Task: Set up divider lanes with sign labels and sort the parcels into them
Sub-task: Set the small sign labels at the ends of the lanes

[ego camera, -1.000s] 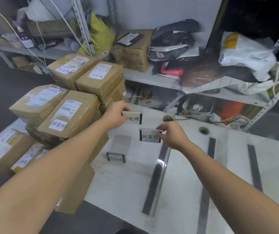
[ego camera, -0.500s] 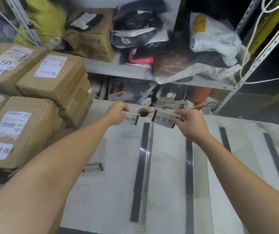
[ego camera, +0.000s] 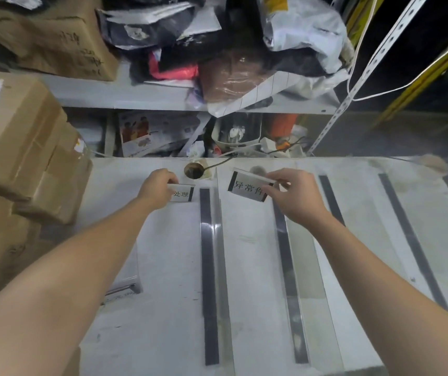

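Signs [ego camera: 248, 187] farther apart, each hand-held.

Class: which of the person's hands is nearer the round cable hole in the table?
Left. The left hand sits just beside the cable hole, to its left; the right hand is farther off, on its right.

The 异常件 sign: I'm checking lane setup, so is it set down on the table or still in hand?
In hand: the right hand pinches the 异常件 sign by its top edge, tilted, at the table's far end.

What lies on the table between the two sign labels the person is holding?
In the head view, between the left sign label and right sign label stands a clear divider with a dark strip beside it.
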Motion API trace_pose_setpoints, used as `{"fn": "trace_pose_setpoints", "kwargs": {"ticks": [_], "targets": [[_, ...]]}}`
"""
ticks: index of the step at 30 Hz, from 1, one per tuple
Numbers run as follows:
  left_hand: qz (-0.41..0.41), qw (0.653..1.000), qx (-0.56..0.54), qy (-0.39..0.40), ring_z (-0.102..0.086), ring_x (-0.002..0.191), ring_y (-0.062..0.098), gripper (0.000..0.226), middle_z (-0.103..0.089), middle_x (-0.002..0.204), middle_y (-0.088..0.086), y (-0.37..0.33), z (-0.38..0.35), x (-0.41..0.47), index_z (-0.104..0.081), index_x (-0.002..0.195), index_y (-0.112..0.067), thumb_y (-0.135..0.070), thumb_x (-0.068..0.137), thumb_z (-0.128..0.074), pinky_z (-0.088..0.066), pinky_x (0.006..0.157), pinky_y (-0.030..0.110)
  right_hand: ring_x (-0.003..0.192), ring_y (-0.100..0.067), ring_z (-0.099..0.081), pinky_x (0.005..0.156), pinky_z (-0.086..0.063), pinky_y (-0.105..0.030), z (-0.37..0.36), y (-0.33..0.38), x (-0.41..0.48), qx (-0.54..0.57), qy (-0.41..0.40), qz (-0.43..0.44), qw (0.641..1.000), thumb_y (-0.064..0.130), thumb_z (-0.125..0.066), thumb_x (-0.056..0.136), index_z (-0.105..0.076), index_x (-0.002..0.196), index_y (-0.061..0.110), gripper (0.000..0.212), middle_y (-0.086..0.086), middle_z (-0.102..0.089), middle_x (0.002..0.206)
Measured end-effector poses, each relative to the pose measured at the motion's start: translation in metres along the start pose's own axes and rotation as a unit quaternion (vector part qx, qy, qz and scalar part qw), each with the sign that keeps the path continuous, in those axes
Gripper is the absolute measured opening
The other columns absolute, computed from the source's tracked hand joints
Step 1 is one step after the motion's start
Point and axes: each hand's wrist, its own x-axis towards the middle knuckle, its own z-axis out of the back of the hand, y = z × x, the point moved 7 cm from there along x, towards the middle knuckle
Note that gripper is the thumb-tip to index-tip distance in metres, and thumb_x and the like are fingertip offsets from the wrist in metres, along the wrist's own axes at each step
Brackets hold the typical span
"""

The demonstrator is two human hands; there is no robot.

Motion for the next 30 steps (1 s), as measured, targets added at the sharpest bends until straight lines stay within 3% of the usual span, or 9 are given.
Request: {"fn": "trace_pose_setpoints", "kwargs": {"ticks": [4, 8, 14, 18, 22, 25, 28, 30], "targets": [[0.027, 1.000, -0.005, -0.005, -0.058, 0.099, 0.030, 0.019, -0.061, 0.102, 0.010, 0.002, -0.004, -0.004, -0.072, 0.100, -0.010, -0.001, 0.083, -0.069, -0.050, 0.086, 0.040, 0.085, -0.007, -0.062, 0.084, -0.055, -0.030, -0.002, -0.005, -0.003, -0.005, 0.014, -0.005, 1.000, 0.015, -0.076, 0.085, -0.076, 0.112, 0.011, 0.027, -0.002, -0.075, 0.105], [0.045, 0.999, 0.028, -0.009, -0.055, 0.111, 0.034, 0.035, -0.061, 0.117, 0.014, -0.003, -0.004, -0.013, -0.067, 0.120, -0.010, -0.009, 0.086, -0.068, -0.049, 0.093, 0.043, 0.091, -0.013, -0.066, 0.088, -0.056, -0.033, 0.004, -0.013, -0.011, -0.009, 0.025, -0.013, 1.000, 0.017, -0.075, 0.086, -0.076, 0.112, 0.015, 0.026, -0.001, -0.075, 0.103], [0.065, 0.990, 0.079, -0.095, -0.053, 0.120, 0.034, 0.043, -0.057, 0.131, 0.016, -0.040, 0.025, -0.035, -0.059, 0.132, -0.007, -0.026, 0.094, -0.062, -0.045, 0.098, 0.046, 0.091, -0.012, -0.063, 0.088, -0.055, -0.032, 0.037, -0.028, -0.028, -0.008, 0.015, -0.002, 1.000, 0.015, -0.073, 0.087, -0.076, 0.109, 0.015, 0.023, 0.000, -0.075, 0.102], [0.057, 0.983, 0.103, -0.139, -0.057, 0.112, 0.036, 0.041, -0.062, 0.122, 0.018, -0.083, 0.050, -0.054, -0.061, 0.127, -0.004, -0.032, 0.097, -0.055, -0.047, 0.091, 0.045, 0.090, -0.010, -0.061, 0.084, -0.050, -0.026, 0.068, -0.046, -0.040, -0.004, 0.000, 0.003, 1.000, 0.017, -0.073, 0.087, -0.076, 0.110, 0.014, 0.024, 0.000, -0.074, 0.105], [0.037, 0.974, 0.126, -0.183, -0.058, 0.099, 0.036, 0.032, -0.062, 0.107, 0.017, -0.142, 0.061, -0.078, -0.064, 0.107, -0.005, -0.033, 0.096, -0.054, -0.047, 0.075, 0.042, 0.090, -0.011, -0.063, 0.082, -0.050, -0.027, 0.105, -0.071, -0.059, 0.008, -0.009, 0.020, 1.000, 0.015, -0.073, 0.086, -0.076, 0.107, 0.013, 0.021, 0.000, -0.074, 0.104], [0.021, 0.968, 0.151, -0.199, -0.056, 0.102, 0.036, 0.032, -0.061, 0.107, 0.018, -0.200, 0.054, -0.103, -0.063, 0.108, -0.003, -0.032, 0.095, -0.053, -0.047, 0.081, 0.044, 0.086, -0.010, -0.057, 0.078, -0.041, -0.022, 0.138, -0.090, -0.078, 0.006, -0.014, 0.043, 0.999, 0.014, -0.072, 0.088, -0.075, 0.111, 0.011, 0.023, -0.001, -0.073, 0.105], [0.015, 0.972, 0.129, -0.195, -0.056, 0.101, 0.038, 0.029, -0.060, 0.108, 0.016, -0.259, 0.034, -0.132, -0.061, 0.105, -0.006, -0.031, 0.093, -0.053, -0.049, 0.081, 0.045, 0.087, -0.012, -0.057, 0.080, -0.042, -0.024, 0.178, -0.120, -0.099, 0.007, -0.013, 0.058, 0.998, 0.015, -0.072, 0.088, -0.074, 0.115, 0.010, 0.027, -0.003, -0.073, 0.108], [0.010, 0.978, 0.131, -0.164, -0.057, 0.107, 0.038, 0.034, -0.060, 0.116, 0.012, -0.296, 0.015, -0.147, -0.060, 0.114, -0.009, -0.034, 0.093, -0.055, -0.050, 0.083, 0.046, 0.087, -0.012, -0.057, 0.079, -0.042, -0.024, 0.202, -0.143, -0.109, 0.007, -0.010, 0.065, 0.998, 0.015, -0.072, 0.088, -0.074, 0.115, 0.010, 0.027, -0.003, -0.073, 0.108]]}}
